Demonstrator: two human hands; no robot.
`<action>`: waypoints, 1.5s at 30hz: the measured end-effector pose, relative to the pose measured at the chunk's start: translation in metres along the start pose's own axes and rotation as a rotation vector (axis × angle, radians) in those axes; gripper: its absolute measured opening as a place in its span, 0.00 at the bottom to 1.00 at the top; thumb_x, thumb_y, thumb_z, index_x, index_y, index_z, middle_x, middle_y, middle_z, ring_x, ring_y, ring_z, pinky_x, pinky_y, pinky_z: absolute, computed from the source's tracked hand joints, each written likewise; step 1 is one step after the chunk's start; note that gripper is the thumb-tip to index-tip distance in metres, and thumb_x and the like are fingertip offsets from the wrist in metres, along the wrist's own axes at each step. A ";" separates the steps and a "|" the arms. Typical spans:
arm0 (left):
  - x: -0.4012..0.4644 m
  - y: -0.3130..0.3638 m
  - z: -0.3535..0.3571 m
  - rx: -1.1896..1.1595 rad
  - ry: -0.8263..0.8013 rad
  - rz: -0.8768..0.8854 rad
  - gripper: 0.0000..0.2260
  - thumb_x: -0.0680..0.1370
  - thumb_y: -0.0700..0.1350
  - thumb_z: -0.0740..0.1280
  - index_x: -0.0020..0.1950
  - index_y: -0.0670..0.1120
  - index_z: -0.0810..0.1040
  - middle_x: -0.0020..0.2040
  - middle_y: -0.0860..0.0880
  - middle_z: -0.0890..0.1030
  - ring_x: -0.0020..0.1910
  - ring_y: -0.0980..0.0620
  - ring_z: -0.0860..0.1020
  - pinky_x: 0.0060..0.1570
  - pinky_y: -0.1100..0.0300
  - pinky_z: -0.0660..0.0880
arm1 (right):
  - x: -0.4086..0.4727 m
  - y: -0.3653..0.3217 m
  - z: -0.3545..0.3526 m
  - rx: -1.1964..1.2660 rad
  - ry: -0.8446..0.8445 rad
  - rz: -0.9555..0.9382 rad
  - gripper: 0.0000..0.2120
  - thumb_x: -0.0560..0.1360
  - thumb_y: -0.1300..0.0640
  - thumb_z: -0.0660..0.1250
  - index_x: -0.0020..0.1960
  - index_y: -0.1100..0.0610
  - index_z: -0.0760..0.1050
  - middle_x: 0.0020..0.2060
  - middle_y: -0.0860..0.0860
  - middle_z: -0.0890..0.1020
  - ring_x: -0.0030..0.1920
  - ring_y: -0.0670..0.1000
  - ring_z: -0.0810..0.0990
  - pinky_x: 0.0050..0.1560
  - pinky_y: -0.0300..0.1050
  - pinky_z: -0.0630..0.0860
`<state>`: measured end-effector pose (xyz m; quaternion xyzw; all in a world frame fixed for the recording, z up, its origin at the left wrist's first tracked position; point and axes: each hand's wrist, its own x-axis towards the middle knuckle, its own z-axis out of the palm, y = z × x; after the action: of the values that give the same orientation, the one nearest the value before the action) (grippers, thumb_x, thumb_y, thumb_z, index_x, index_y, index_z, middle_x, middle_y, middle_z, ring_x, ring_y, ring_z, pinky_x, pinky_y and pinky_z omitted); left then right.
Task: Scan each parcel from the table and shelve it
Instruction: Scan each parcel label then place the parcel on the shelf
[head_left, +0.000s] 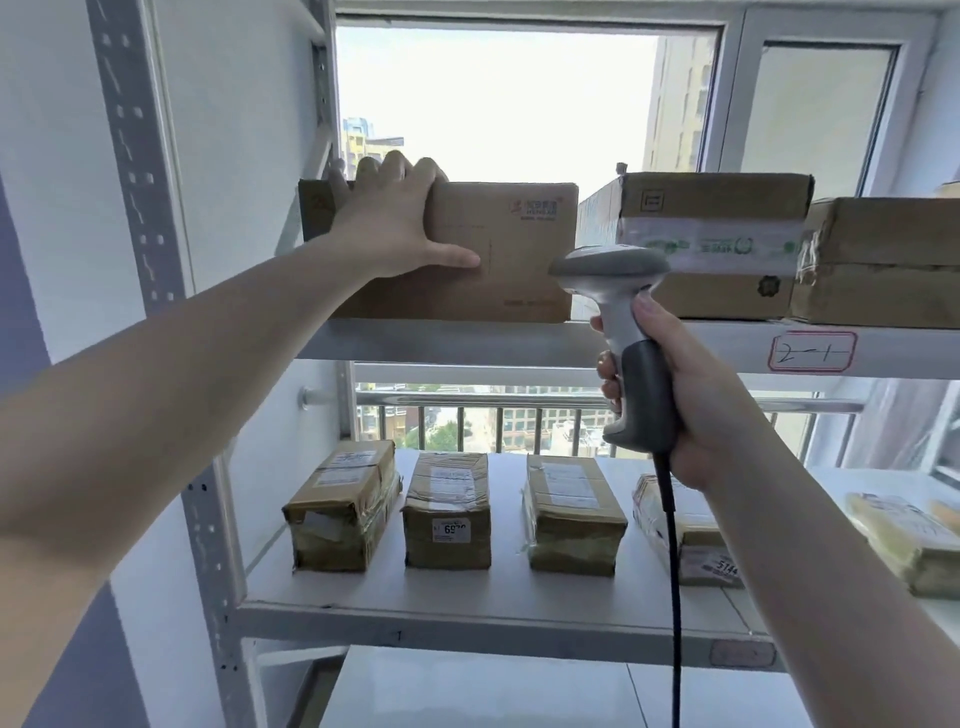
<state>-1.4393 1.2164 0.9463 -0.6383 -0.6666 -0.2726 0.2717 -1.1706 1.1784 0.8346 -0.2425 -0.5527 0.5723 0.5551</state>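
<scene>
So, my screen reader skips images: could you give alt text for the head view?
A left hand grips a box on the upper shelf while the right hand holds a scanner. More parcels sit on both shelves.

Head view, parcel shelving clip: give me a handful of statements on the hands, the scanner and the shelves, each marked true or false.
1. The left hand holds a cardboard parcel on the upper shelf. True.
2. The right hand is empty. False: it grips a barcode scanner by the handle.
3. The scanner is cordless. False: a black cable hangs from its handle.
4. Taped parcels sit in a row on the lower shelf. True.
5. The upper shelf's red-bordered label is blank. False: it has handwritten marks.
</scene>
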 end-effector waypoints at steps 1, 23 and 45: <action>0.002 0.001 0.004 -0.010 0.017 -0.004 0.40 0.64 0.73 0.70 0.68 0.53 0.67 0.69 0.44 0.68 0.74 0.40 0.61 0.74 0.36 0.43 | 0.001 0.001 0.001 -0.003 0.012 0.002 0.23 0.74 0.41 0.68 0.59 0.58 0.78 0.34 0.51 0.81 0.33 0.47 0.77 0.35 0.39 0.75; 0.031 -0.005 0.039 -0.031 0.058 -0.008 0.40 0.63 0.73 0.72 0.67 0.52 0.68 0.67 0.43 0.68 0.72 0.39 0.62 0.75 0.36 0.41 | 0.011 0.012 0.004 -0.048 0.092 0.001 0.20 0.75 0.40 0.67 0.54 0.57 0.80 0.33 0.51 0.81 0.32 0.47 0.78 0.35 0.41 0.75; 0.022 0.073 0.043 -0.215 0.260 0.256 0.37 0.76 0.64 0.67 0.79 0.49 0.60 0.75 0.45 0.61 0.78 0.44 0.57 0.77 0.42 0.42 | -0.009 0.012 -0.031 -0.039 0.155 0.001 0.20 0.75 0.40 0.66 0.52 0.57 0.80 0.32 0.52 0.80 0.31 0.48 0.76 0.35 0.40 0.74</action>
<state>-1.3681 1.2650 0.9323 -0.7026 -0.5065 -0.3855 0.3181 -1.1449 1.1845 0.8127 -0.2969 -0.5188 0.5412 0.5915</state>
